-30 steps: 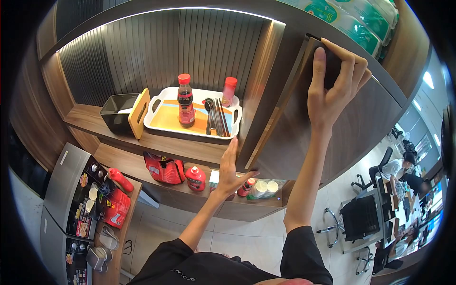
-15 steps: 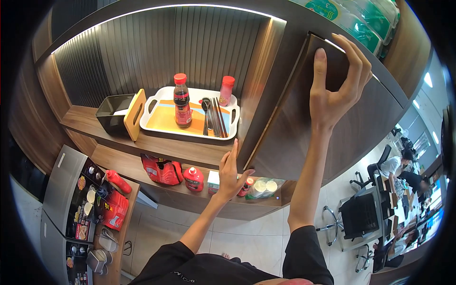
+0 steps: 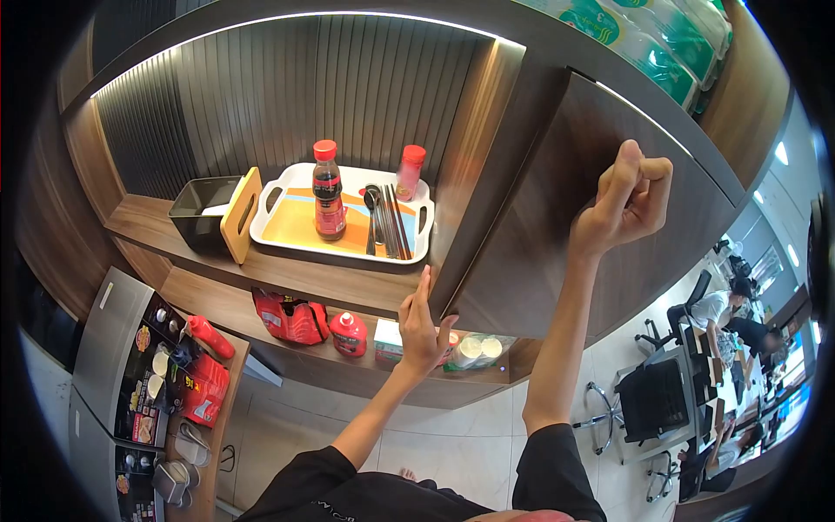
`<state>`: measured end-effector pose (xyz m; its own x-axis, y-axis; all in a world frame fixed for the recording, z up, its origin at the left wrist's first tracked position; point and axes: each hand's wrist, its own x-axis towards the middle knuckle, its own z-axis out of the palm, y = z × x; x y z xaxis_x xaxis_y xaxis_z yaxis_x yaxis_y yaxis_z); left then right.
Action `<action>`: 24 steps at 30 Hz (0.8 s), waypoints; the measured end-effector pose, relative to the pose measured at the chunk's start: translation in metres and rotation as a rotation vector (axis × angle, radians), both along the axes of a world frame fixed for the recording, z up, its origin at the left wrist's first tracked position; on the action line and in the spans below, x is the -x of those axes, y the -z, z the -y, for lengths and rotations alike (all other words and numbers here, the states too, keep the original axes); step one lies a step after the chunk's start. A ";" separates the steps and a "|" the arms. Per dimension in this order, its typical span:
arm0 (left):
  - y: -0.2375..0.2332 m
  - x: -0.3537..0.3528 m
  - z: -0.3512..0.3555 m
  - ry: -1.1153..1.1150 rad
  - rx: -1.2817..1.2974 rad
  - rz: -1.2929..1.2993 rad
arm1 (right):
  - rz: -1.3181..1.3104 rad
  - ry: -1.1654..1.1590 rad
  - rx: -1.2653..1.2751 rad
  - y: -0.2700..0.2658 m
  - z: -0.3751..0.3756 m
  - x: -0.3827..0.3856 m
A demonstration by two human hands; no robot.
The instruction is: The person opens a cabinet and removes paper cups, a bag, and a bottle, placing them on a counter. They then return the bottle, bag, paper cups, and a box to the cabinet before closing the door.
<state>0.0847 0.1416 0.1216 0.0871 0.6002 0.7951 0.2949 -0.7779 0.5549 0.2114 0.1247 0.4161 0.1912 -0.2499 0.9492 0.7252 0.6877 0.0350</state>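
My right hand [image 3: 622,196] is raised in front of the dark cabinet door [image 3: 557,217], its fingers curled in and nothing visible in them. Lower down, my left hand [image 3: 424,332] has its fingers extended by the shelf edge, below a white tray [image 3: 274,245]. On the tray stand a dark bottle with a red cap [image 3: 330,204] and a small red-capped jar [image 3: 409,174], with a black spoon [image 3: 372,217] and chopsticks [image 3: 396,226] lying between them. Left of the tray are a black box [image 3: 196,222] and an upright wooden board [image 3: 241,217].
A lower shelf [image 3: 222,300] holds a red bag [image 3: 291,317], a red bottle [image 3: 349,334] and a green-white box [image 3: 388,339]. Green-white packs [image 3: 661,43] sit at upper right. A side counter [image 3: 224,418] is at left; an office chair [image 3: 652,400] and people are at right.
My right hand has come down from the door's top edge, and its fingers have curled in. The door now sits flush with its frame. My left hand remains near the shelf edge.
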 end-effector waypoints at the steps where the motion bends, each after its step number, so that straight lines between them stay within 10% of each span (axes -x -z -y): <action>1: -0.001 0.000 0.000 -0.011 -0.005 -0.001 | -0.004 -0.013 -0.010 0.000 0.000 0.001; 24: -0.002 -0.004 0.003 -0.045 0.006 0.057 | -0.044 0.013 -0.014 -0.002 -0.001 0.002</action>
<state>0.0886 0.1383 0.1237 0.0151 0.6076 0.7941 0.2973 -0.7610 0.5766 0.2093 0.1257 0.4185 0.2298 -0.2662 0.9361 0.7350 0.6780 0.0123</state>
